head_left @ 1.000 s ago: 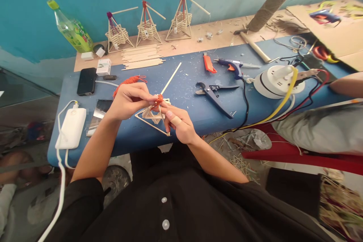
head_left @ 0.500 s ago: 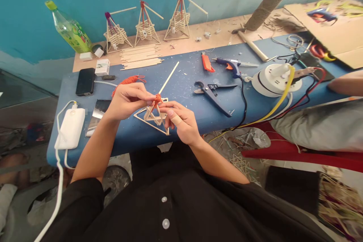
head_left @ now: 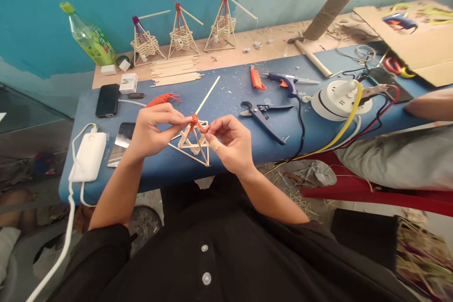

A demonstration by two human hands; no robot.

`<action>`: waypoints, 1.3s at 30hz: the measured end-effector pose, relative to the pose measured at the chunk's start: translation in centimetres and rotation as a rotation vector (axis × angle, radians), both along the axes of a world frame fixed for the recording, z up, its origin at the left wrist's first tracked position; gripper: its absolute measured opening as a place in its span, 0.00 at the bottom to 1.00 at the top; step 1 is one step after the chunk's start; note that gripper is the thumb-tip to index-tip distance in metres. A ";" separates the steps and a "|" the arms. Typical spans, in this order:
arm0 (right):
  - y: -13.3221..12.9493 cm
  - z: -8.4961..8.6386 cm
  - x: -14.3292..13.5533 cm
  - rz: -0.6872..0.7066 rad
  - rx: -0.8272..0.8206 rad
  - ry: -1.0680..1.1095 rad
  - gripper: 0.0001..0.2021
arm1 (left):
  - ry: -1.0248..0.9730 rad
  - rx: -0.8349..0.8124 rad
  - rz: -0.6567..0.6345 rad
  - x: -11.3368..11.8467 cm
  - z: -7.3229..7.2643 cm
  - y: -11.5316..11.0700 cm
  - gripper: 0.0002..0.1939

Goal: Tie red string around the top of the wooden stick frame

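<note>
A small pyramid frame of thin wooden sticks stands on the blue table, its top wrapped in orange yarn and one stick jutting up and away. My left hand pinches the frame at its yarn-wrapped top. On the other side, my right hand is closed on a short length of orange yarn that leads from the top. A tan strip is wrapped around my right thumb. Behind my left hand lies a bundle of orange yarn, partly hidden.
Three similar stick frames stand by the wall near loose sticks. Pruning shears, an orange cutter, a glue gun and a white power socket lie to the right. Left are a power bank and a bottle. Another person's arm rests at right.
My right hand has moved from the side of the frame up beside its top and now draws the orange yarn out to the right. My left hand keeps its pinch.
</note>
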State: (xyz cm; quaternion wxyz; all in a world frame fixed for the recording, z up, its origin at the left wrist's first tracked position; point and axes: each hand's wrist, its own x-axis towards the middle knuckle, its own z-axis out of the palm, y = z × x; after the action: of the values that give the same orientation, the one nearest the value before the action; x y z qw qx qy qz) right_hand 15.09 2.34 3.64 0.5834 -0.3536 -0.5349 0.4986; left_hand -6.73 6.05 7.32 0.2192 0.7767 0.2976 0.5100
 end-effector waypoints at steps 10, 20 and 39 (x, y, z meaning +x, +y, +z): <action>0.6 2.3 1.3 0.030 0.181 -0.174 0.07 | 0.145 0.106 0.153 0.3 1.1 -2.0 0.06; 7.9 12.9 1.4 0.571 0.734 -0.897 0.11 | 0.274 0.280 0.266 1.0 1.3 -3.0 0.08; 17.7 10.5 -6.6 1.326 0.577 -1.163 0.10 | 0.254 0.289 0.309 2.1 0.8 -4.1 0.08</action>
State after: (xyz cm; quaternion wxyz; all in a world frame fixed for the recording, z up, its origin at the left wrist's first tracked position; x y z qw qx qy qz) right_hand 8.48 20.05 14.09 -0.1157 -0.0108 -0.9396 0.3221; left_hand -4.62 1.97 8.07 -0.0139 0.8031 0.3621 0.4731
